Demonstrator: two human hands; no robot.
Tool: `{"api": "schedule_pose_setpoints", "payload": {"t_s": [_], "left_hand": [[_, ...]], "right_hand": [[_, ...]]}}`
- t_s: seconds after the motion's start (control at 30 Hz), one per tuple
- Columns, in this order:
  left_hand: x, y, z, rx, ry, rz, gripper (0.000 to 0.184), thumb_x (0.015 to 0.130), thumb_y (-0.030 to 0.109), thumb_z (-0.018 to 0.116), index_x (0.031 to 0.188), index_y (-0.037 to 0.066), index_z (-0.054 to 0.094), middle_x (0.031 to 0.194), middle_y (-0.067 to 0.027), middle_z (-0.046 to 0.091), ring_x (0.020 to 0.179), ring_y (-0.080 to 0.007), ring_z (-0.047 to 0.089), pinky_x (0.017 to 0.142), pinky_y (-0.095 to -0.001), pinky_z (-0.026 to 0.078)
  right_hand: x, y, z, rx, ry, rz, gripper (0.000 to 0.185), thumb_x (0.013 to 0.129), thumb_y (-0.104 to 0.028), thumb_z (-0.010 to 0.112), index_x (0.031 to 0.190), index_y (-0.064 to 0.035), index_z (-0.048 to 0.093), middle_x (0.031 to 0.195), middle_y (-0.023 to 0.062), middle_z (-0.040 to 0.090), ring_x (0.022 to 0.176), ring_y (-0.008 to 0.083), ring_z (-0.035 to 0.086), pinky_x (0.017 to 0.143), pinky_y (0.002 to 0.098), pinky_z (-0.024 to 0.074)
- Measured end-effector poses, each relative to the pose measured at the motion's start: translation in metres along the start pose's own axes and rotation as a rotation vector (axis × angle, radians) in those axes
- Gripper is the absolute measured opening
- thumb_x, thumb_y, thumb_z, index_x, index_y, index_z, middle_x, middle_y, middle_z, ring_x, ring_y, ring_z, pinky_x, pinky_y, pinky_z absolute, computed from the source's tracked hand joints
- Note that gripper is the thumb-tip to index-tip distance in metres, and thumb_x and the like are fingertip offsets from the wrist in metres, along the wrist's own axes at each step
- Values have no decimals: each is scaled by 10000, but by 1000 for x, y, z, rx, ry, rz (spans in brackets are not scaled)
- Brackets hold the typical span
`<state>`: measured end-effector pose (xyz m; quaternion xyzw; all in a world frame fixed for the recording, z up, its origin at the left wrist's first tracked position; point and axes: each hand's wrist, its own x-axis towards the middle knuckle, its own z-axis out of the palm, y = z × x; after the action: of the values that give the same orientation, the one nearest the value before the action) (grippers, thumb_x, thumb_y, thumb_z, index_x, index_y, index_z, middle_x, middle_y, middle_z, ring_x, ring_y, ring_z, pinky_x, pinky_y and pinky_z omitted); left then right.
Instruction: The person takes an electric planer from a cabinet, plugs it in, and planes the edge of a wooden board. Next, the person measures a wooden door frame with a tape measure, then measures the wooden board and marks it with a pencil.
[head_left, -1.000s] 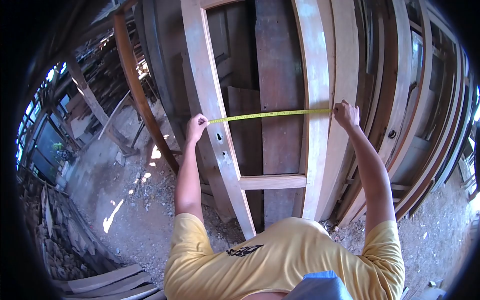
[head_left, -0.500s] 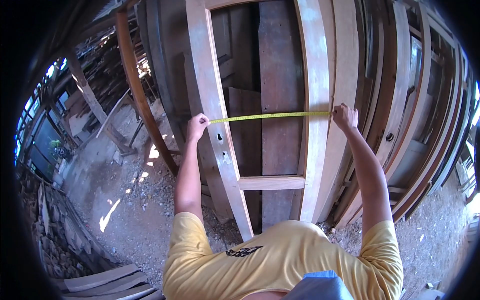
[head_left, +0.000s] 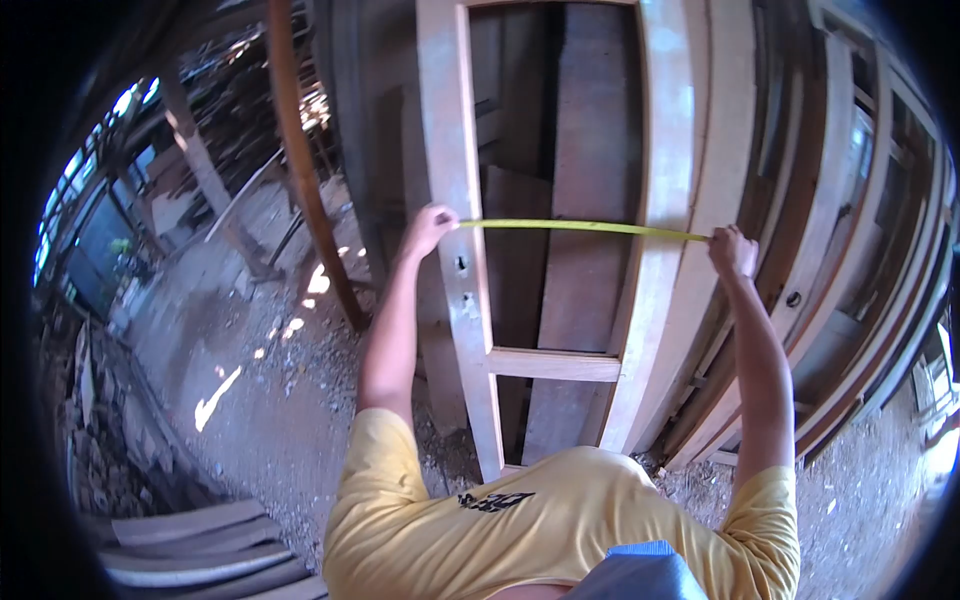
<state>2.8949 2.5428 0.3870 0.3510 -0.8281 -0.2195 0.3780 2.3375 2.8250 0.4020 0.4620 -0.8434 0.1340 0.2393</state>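
Note:
A yellow tape measure stretches across a wooden door frame, spanning its open panel. My left hand pinches one end of the tape at the left stile, just above the keyhole and lock cutouts. At the other end, beyond the right stile, my right hand is closed around the tape. No tape case shows; the right fingers may cover it. The tape bows slightly and slopes down to the right. Dark boards are visible through the frame's opening.
More door frames lean in a row on the right. An orange-brown post stands at the left. Planks lie at the lower left, near piled wood scraps. The ground is gravelly.
The view has shifted, so the frame appears farther right. My right hand has moved outward past the right stile, and the tape now slopes down to the right instead of up.

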Motion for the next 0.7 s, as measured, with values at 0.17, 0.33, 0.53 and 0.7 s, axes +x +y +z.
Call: {"api": "schedule_pose_setpoints", "payload": {"t_s": [0.17, 0.33, 0.53, 0.7], "left_hand": [[38, -9, 19, 154, -70, 149, 148, 869, 176, 778, 983, 85, 802, 930, -123, 715, 893, -242, 667, 831, -378, 523], [48, -5, 26, 368, -74, 232, 141, 853, 209, 790, 976, 151, 829, 887, -92, 665, 988, -244, 607, 906, -375, 486], [46, -7, 16, 308, -100, 221, 152, 851, 213, 795, 984, 144, 821, 889, -90, 656, 987, -250, 617, 904, -383, 493], [47, -8, 16, 309, -123, 253, 170, 864, 217, 787, 984, 98, 803, 942, -96, 667, 939, -255, 632, 857, -384, 513]], "right_hand": [[-2, 22, -16, -13, 4, 93, 187, 948, -314, 625, 985, -185, 754, 1148, 36, 709, 1048, 284, 702, 935, 505, 475], [1, 32, -18, -35, -19, 166, 232, 953, -355, 636, 1046, -181, 757, 1174, 48, 698, 1113, 284, 680, 997, 516, 455], [7, 27, -10, -34, -19, 154, 212, 950, -341, 652, 1029, -169, 749, 1163, 43, 697, 1092, 287, 681, 978, 506, 457], [11, 27, -8, -25, -9, 157, 228, 938, -344, 673, 1020, -148, 757, 1163, 54, 704, 1063, 302, 693, 950, 502, 474]]}}
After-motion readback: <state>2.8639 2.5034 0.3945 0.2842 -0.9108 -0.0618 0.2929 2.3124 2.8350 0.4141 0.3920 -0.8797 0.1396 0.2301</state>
